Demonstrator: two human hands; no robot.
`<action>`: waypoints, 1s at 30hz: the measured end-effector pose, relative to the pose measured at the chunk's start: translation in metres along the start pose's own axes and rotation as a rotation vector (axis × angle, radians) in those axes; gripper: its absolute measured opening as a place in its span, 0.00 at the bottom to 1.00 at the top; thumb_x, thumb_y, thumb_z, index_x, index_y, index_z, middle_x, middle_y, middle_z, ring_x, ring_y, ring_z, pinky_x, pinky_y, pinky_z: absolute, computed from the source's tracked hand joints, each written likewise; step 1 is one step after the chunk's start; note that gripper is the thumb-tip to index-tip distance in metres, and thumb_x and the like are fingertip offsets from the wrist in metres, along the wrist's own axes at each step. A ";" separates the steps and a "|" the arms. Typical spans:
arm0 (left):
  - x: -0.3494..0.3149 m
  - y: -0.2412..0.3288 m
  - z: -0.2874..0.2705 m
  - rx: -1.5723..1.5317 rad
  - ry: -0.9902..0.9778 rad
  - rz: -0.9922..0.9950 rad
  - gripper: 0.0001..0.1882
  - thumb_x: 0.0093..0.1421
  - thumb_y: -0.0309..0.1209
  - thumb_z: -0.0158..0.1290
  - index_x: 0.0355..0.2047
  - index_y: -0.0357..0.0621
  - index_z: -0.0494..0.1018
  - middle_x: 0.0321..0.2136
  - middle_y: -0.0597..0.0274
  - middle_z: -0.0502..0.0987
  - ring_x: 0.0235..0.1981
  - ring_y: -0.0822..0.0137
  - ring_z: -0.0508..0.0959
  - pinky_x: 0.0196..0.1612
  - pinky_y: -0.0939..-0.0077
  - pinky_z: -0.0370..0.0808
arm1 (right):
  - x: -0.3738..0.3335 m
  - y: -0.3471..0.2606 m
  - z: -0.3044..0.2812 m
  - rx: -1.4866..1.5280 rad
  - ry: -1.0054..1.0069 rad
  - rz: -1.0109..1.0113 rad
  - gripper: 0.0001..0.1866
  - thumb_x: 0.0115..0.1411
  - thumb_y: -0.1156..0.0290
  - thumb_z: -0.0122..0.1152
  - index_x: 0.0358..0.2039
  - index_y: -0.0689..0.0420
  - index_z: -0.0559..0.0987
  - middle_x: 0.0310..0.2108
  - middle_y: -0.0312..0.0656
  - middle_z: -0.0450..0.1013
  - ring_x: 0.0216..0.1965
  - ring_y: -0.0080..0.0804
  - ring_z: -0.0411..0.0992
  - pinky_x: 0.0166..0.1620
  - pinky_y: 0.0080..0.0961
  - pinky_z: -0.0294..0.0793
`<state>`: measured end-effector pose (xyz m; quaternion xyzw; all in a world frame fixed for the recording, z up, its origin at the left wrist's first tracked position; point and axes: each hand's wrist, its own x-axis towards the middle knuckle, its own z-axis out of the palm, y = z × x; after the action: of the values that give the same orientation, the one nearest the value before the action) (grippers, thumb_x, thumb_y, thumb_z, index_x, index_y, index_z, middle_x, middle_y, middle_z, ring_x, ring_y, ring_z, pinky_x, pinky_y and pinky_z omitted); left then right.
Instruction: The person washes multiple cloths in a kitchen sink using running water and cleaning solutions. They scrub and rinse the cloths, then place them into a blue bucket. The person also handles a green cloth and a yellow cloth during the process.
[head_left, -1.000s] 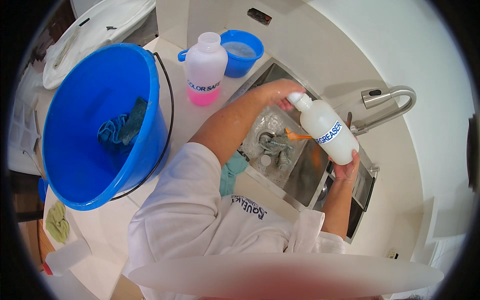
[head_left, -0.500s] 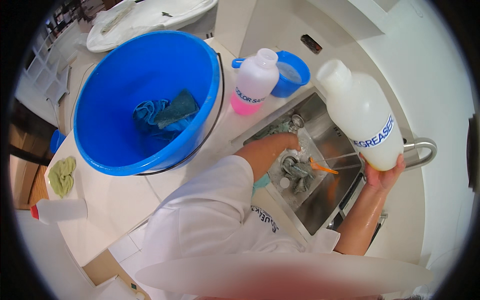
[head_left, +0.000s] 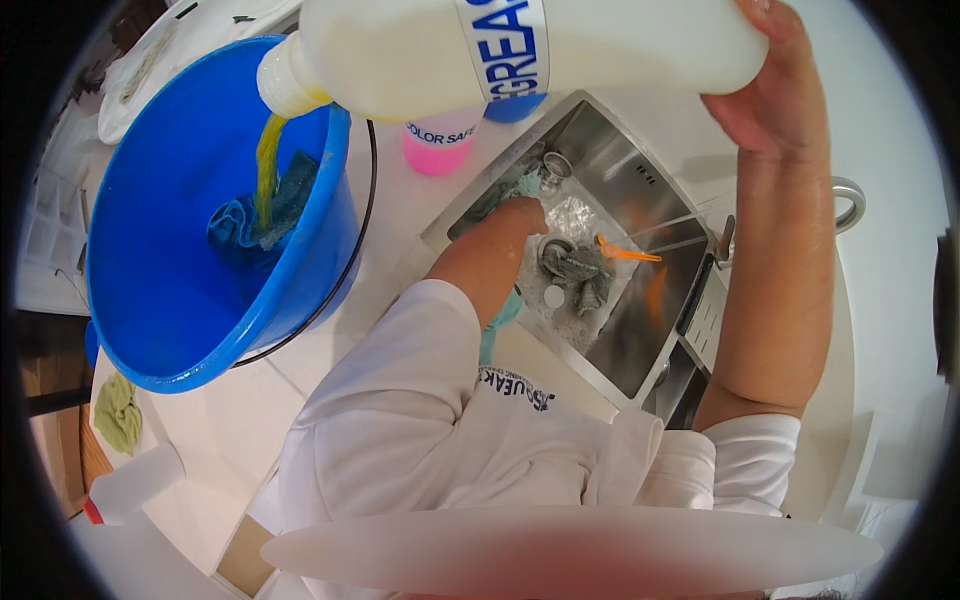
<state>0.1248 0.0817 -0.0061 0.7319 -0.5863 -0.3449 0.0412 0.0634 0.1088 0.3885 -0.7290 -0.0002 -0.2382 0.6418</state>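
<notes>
Yellow liquid pours from the white bottle, tipped over the bucket, onto cloths inside; the right hand has its fingers clamped around the bottle's base; the left hand is at the sink, fingers too hidden to tell. Pouring seems the step in hand; next probably calls for righting the bottle cleanly.

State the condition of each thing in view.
Large white plastic bottle: tipped, uncapped, pouring yellow liquid.
Right hand: gripping that bottle's base.
Left hand: grasp unclear.
Large round blue plastic bucket: open, cloths inside.
Translucent plastic bottle: partly filled with pink liquid.
Stainless-steel sink: wet, grey-green cloth inside.
Yellow-green cloth: crumpled.
White red-capped bottle: closed.
</notes>
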 end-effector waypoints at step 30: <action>-0.015 0.006 -0.007 -0.010 0.006 0.045 0.17 0.42 0.42 0.55 0.31 0.47 0.75 0.34 0.62 0.75 0.35 0.60 0.75 0.35 0.63 0.72 | 0.020 -0.022 0.044 -0.461 0.045 -0.087 0.39 0.42 0.54 0.55 0.52 0.63 0.59 0.47 0.48 0.62 0.49 0.36 0.60 0.51 0.27 0.58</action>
<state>0.1227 0.0906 0.0091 0.7194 -0.6006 -0.3447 0.0542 0.0894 0.1476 0.4130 -0.8500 0.0373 -0.2756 0.4474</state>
